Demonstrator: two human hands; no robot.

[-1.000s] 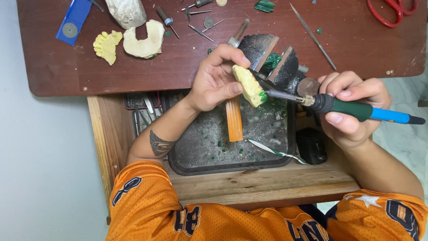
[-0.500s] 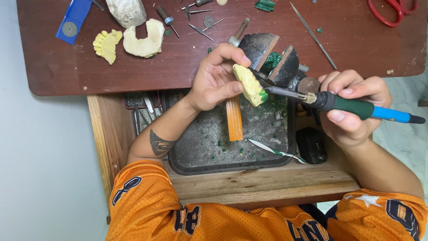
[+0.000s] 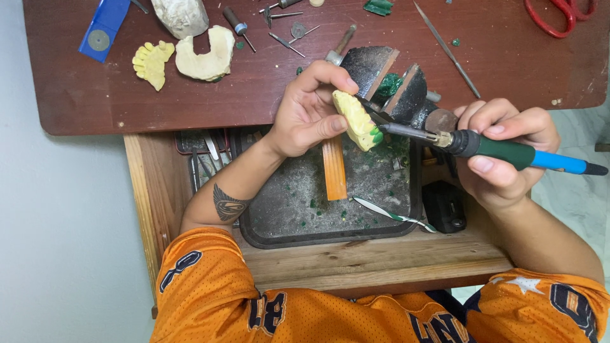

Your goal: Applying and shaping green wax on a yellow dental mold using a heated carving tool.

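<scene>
Two hands at wax-carving step: heated tip against yellow dental cast.
Left hand (image 3: 308, 117) was clamped on the yellow cast (image 3: 357, 119) above the dark tray (image 3: 254, 235); right hand (image 3: 502, 149) was closed around the green-handled heated tool (image 3: 502, 151), tip touching green wax at the cast's edge. Judged next: steady, light tip travel.

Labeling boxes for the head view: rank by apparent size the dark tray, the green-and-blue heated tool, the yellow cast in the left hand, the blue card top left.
1. dark tray
2. green-and-blue heated tool
3 and 4. yellow cast and blue card look alike; the cast is partly covered by the left hand and nearer the camera, so unranked.
</scene>
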